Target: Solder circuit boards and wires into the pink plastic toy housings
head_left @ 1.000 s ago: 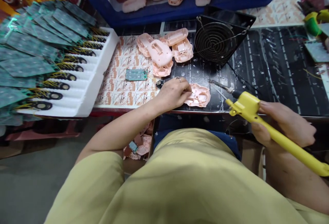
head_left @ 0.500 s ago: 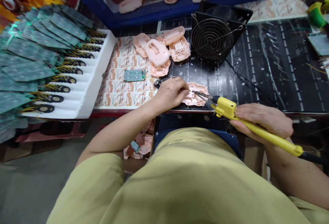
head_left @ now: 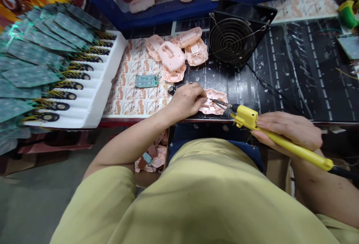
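Note:
My right hand (head_left: pixel 291 129) is wrapped round the yellow handle of a soldering iron (head_left: pixel 246 117). Its dark tip reaches left over a pink plastic shell (head_left: pixel 216 95) lying at the bench's front edge. At the shell's left side my left hand (head_left: pixel 188 99) is closed, thumb and fingertips pinched close to the iron's tip; what they pinch is too small to make out. Just behind that hand sits a small round black speaker (head_left: pixel 171 90), partly hidden by it. A green circuit board (head_left: pixel 146 81) lies on the patterned sheet further left.
Several pink shells (head_left: pixel 171 55) are heaped behind my left hand. A black fan (head_left: pixel 231 42) with a wire guard stands beyond the work. A white foam tray (head_left: pixel 97 102) with wired speakers and green boards fills the left; a blue crate (head_left: pixel 134 18) is at the back.
Almost nothing differs. Both hands, the soldering iron and the pink shell keep their places; the whole view has shifted very slightly.

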Action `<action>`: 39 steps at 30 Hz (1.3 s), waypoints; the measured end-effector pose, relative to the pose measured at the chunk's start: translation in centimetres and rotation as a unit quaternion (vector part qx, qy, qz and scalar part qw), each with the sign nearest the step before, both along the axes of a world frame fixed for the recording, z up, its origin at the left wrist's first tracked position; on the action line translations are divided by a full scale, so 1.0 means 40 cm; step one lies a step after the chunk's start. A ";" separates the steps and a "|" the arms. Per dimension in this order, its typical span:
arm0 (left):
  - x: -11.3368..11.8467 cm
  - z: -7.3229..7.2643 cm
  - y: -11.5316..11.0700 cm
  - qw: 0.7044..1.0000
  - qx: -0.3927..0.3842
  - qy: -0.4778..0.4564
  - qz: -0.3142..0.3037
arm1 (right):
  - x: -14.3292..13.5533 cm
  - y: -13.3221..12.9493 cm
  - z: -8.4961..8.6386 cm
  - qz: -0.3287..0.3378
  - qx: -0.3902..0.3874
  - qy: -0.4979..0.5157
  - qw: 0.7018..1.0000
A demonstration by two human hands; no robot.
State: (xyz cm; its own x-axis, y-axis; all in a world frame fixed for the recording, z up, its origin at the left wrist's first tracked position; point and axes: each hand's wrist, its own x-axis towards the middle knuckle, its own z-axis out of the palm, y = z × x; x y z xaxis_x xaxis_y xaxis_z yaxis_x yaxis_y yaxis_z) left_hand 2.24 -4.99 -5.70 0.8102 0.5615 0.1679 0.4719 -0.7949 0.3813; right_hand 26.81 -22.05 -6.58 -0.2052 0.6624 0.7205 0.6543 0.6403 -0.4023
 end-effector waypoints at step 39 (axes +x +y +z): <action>-0.026 0.012 -0.009 1.000 0.008 -0.016 -0.022 | 0.013 -0.052 -0.023 -0.139 0.025 -0.028 0.990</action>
State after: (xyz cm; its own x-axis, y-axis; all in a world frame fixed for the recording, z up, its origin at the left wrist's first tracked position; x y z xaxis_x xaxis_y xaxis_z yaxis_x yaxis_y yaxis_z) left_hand 1.20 -5.36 -5.22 0.8284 0.5224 0.2021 0.4241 -0.8207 0.3828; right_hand 27.33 -24.14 -7.51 -0.0597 0.6622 0.7469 0.8283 0.4505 -0.3332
